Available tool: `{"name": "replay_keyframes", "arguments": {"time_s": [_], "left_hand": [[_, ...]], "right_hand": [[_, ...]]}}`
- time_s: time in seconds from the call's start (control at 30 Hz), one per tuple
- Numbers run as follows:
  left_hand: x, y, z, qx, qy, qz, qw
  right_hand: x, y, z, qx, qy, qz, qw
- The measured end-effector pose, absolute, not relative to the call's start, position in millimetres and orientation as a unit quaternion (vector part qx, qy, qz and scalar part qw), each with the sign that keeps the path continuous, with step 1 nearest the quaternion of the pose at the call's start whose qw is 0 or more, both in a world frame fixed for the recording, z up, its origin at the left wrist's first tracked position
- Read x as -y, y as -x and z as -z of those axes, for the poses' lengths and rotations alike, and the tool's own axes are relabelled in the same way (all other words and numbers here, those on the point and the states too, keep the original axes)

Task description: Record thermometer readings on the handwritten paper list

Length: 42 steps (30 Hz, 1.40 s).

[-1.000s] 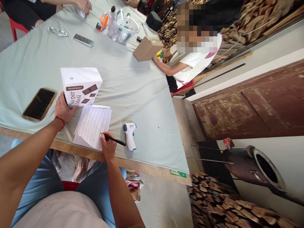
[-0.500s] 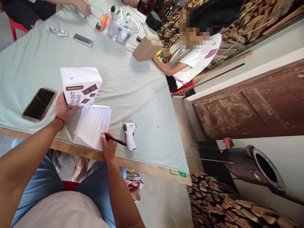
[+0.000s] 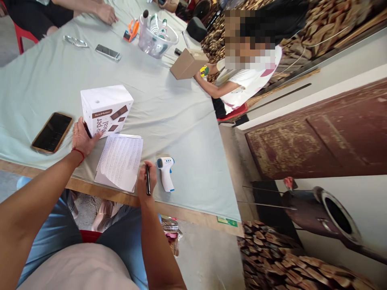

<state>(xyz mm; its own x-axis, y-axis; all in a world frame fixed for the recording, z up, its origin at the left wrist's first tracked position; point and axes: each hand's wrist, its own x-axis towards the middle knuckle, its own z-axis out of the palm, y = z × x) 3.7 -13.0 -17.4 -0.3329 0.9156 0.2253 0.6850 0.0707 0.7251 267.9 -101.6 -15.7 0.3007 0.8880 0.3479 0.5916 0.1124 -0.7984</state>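
A white carton printed "NutriMotion" (image 3: pixel 106 105) stands on the cloth-covered table, left of centre. My left hand (image 3: pixel 84 139) grips its lower near corner, thumb across the printed front and fingers along the left side. Something dark shows by those fingers, too small to name. Just below the carton lie handwritten sheets of paper (image 3: pixel 120 161), one corner curled up. My right hand (image 3: pixel 146 179) is closed around a black pen (image 3: pixel 148 180), beside the sheets' right edge and off the writing. To its right lies a white-and-blue infrared thermometer (image 3: pixel 165 173).
A dark smartphone (image 3: pixel 52 132) lies at left, with a silver phone (image 3: pixel 108 52) farther back. Beyond are an orange tape dispenser (image 3: pixel 131 31) and a clear tub of bottles (image 3: pixel 157 44). A person across holds a brown box (image 3: pixel 187 64) and a yellow tape measure (image 3: pixel 204 71).
My right hand has moved right, off the paper, and the pen has swung from nearly level to upright in the view. My left hand stays at the carton.
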Motion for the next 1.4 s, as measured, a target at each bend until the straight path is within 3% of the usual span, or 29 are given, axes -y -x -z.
{"name": "replay_keyframes", "arguments": {"time_s": [0.23,0.47,0.57,0.67,0.73,0.9,0.97,1.07,1.4], "left_hand": [[12.5,-6.2,19.2,-0.720,-0.547,-0.406,0.132],[14.3,-5.5,20.6,-0.717,-0.557,-0.403,0.113],[15.3,-5.3,20.4,-0.718,-0.560,-0.398,0.110],[15.4,-4.6,21.3,-0.721,-0.558,-0.395,0.109],[15.2,-4.0,21.7,-0.724,-0.558,-0.391,0.106],[15.0,-2.3,20.0,-0.725,-0.570,-0.374,0.101],[14.6,-1.3,19.5,-0.723,-0.576,-0.368,0.096],[13.7,0.1,20.2,-0.727,-0.576,-0.363,0.089],[17.5,-3.7,17.2,-0.733,-0.574,-0.352,0.098]], "right_hand": [[48.2,-264.2,1.6,0.649,0.724,-0.099,0.213],[63.5,-300.8,2.3,0.608,0.746,-0.059,0.266],[81.6,-338.7,6.5,0.541,0.811,-0.016,0.219],[89.1,-365.2,11.2,0.533,0.825,-0.093,0.162],[87.8,-368.4,10.6,0.522,0.820,-0.146,0.183],[84.6,-313.3,-7.8,0.449,0.708,-0.306,0.452],[86.5,-272.8,-17.1,0.441,0.606,-0.438,0.497],[85.6,-213.9,-25.9,0.478,0.500,-0.532,0.488],[53.2,-155.4,-10.9,0.489,0.526,-0.500,0.484]]}}
